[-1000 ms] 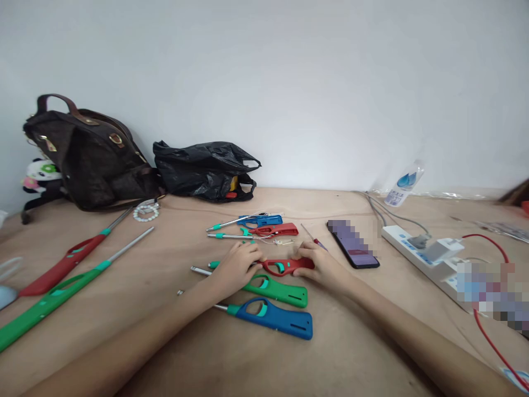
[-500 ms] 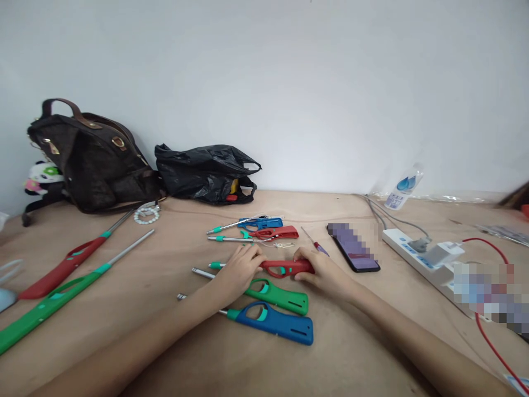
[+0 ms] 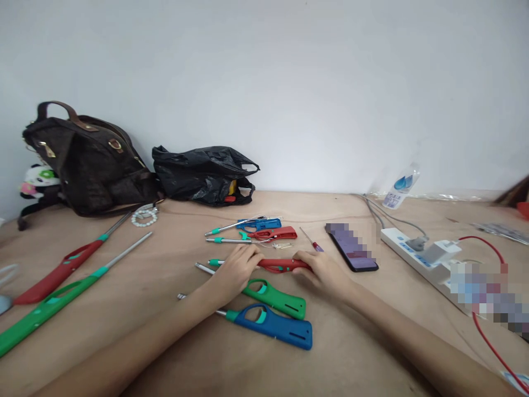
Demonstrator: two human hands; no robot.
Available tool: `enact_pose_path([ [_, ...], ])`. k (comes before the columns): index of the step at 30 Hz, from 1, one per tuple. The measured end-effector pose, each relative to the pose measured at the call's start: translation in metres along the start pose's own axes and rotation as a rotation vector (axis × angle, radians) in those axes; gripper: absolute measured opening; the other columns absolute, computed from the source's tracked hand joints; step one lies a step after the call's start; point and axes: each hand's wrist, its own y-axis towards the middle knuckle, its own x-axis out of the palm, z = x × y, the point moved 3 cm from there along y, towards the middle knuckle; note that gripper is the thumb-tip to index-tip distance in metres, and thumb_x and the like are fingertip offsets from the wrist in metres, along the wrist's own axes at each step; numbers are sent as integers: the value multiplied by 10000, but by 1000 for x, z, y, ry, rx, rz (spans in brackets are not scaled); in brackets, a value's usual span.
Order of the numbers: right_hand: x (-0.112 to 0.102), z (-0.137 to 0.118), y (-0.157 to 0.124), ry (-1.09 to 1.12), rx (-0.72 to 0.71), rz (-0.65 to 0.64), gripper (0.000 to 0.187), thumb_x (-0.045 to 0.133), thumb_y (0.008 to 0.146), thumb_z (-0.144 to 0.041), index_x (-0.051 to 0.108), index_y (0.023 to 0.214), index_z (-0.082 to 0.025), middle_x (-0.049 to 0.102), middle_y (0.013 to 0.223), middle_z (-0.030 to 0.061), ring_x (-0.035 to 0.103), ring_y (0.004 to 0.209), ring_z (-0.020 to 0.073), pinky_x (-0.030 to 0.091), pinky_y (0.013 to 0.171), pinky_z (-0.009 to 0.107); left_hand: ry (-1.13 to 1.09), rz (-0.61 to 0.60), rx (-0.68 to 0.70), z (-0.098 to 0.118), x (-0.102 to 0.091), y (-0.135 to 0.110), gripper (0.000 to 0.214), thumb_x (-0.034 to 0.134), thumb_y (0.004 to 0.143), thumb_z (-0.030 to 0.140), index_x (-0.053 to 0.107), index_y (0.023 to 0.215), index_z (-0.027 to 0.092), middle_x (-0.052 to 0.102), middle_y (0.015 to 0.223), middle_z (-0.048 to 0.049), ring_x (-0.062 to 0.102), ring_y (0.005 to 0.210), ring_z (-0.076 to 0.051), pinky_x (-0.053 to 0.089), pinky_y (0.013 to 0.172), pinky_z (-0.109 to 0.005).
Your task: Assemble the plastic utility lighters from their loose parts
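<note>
A red long-nosed lighter (image 3: 281, 266) lies across the middle of the brown table, tipped onto its edge. My left hand (image 3: 236, 270) is closed on its nozzle end, and my right hand (image 3: 322, 270) is closed on the back of its handle. Just in front of my hands lie a green lighter (image 3: 278, 298) and a blue lighter (image 3: 276, 325), side by side. Behind my hands sit opened blue lighter parts (image 3: 258, 224) and red lighter parts (image 3: 276, 234) with loose metal tubes. A small red-handled screwdriver (image 3: 311, 240) lies beside them.
A phone (image 3: 350, 247) and a white power strip (image 3: 419, 255) with a red cable lie to the right. Two very long lighters, red (image 3: 61, 267) and green (image 3: 49, 306), lie at the left. A brown bag (image 3: 88, 160), black plastic bag (image 3: 204, 173) and bottle (image 3: 400, 186) stand by the wall.
The red lighter has been rolled from lying flat onto its edge between both hands. The hands stay in nearly the same place.
</note>
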Motion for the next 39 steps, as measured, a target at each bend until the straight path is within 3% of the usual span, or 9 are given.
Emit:
enact_pose_path([
  [9,-4,-2,-1,-144,-145,146,126,509,939,-266,580,940,-162,694,830,88,641,723,210,403,680,295,80,116,46,2,-13,3,246,371,931,45,588,990,143,584,977,-89,547,918,-213,492,820,-334],
  [14,8,-15,3,-228,-169,183,90,555,898,-168,573,984,-158,689,907,100,646,822,231,426,749,336,266,163,171,19,-21,7,347,264,958,39,606,959,96,596,906,-122,574,878,-234,507,790,-376],
  [20,25,-39,3,-306,-212,191,41,534,931,-195,554,912,-164,674,832,73,628,723,209,412,638,313,317,209,252,49,-26,9,347,262,962,41,606,993,71,611,833,-117,594,827,-227,501,796,-383],
  [24,30,-43,3,-403,-182,179,138,528,911,-120,514,791,-186,644,706,47,593,604,196,366,571,311,310,269,280,56,-28,8,346,266,950,22,609,953,64,605,797,-111,601,777,-215,507,779,-371],
  [30,31,-41,3,-447,-216,85,159,477,903,-52,495,811,-181,655,714,56,602,596,193,339,551,309,231,188,281,51,-24,6,338,280,959,55,608,1036,89,616,831,-101,595,785,-207,516,794,-379],
  [33,26,-35,5,-456,-156,29,171,473,881,-11,507,833,-171,678,739,71,629,631,204,341,559,307,248,169,262,45,-24,3,333,307,967,79,598,1127,106,638,941,-116,599,907,-224,492,867,-394],
  [36,17,-25,7,-471,-45,-24,180,467,867,8,531,860,-161,698,773,98,655,685,227,351,576,307,274,163,182,29,-28,2,338,343,975,131,577,1219,132,632,1097,-139,559,1069,-269,440,942,-432],
  [39,8,-14,9,-502,54,-86,187,451,872,5,548,893,-153,709,802,115,668,721,240,355,582,303,300,137,55,3,-32,3,316,433,977,233,573,1247,148,628,1148,-144,546,1097,-295,398,967,-458],
])
